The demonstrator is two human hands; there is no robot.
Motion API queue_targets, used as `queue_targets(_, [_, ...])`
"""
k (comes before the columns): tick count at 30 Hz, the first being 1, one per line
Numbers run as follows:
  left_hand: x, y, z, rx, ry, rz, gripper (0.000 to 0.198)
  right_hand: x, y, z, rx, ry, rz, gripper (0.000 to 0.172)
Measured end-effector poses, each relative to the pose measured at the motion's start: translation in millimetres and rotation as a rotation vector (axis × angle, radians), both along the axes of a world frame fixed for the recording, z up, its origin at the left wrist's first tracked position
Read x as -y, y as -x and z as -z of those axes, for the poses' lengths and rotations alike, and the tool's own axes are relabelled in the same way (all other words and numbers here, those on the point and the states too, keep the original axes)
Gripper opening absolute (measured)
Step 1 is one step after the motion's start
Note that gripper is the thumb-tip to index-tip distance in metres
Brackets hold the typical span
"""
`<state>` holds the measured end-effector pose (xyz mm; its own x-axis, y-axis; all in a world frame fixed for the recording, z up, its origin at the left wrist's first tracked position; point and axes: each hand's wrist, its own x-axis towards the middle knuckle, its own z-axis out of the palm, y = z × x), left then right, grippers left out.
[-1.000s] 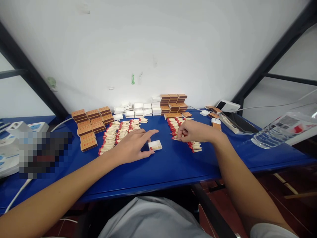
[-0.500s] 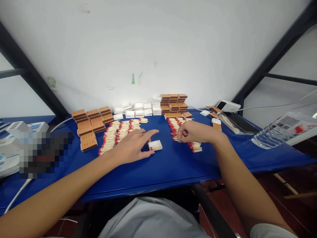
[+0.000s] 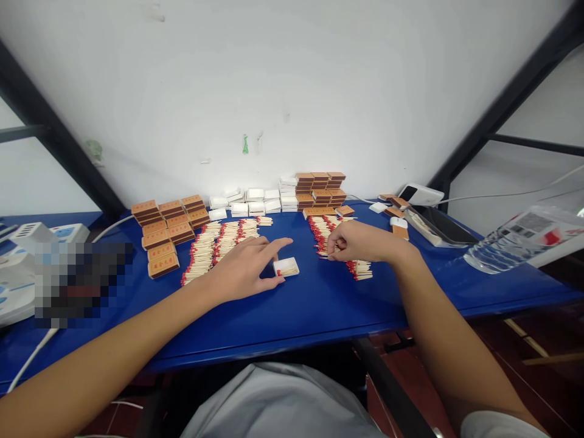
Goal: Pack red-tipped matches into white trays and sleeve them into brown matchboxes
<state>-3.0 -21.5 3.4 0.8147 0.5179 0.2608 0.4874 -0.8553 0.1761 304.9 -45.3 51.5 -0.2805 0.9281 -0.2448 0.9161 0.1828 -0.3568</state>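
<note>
My left hand (image 3: 249,267) rests on the blue table around the left end of a small white matchbox tray (image 3: 288,266). Its thumb touches the tray's near left corner, and the index finger reaches out above the far edge. A few red-tipped matches lie inside the tray. Over the right-hand pile of matches (image 3: 322,228), my right hand (image 3: 353,240) is curled with thumb and fingertips pinched at the matches; how many it has hold of is hidden. Some matches (image 3: 364,270) lie below that wrist. Rows of matches (image 3: 199,258) spread left of the tray, partly behind my left hand.
Orange matchboxes (image 3: 163,260) are stacked at the left, others (image 3: 320,191) against the wall beside white trays (image 3: 255,196). A power strip (image 3: 68,234) sits far left. A plastic bottle (image 3: 506,249), a white device (image 3: 420,194) and loose boxes (image 3: 400,231) occupy the right.
My right hand has shifted very slightly at the pile of matches. My left hand and the tray stay in place.
</note>
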Motion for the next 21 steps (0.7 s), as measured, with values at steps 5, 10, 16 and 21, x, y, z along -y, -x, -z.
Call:
queue_targets(5, [-0.1,-0.5,-0.2,0.000,0.006,-0.005,0.071,-1.2,-0.4,1.4,0.022,-0.032,-0.008,0.014])
queue_targets(10, [0.3,-0.7,-1.1,-0.002,-0.002,-0.006,0.070,-1.9,-1.7,3.3,0.014,-0.034,-0.016,0.013])
queue_targets(16, [0.7,-0.8,-0.2,0.004,0.006,-0.010,0.071,-1.0,-2.6,2.8,0.002,-0.058,-0.023,0.014])
queue_targets(21, [0.1,-0.3,0.7,0.010,0.007,-0.011,0.071,0.6,3.1,-1.5,0.024,-0.020,-0.015,0.017])
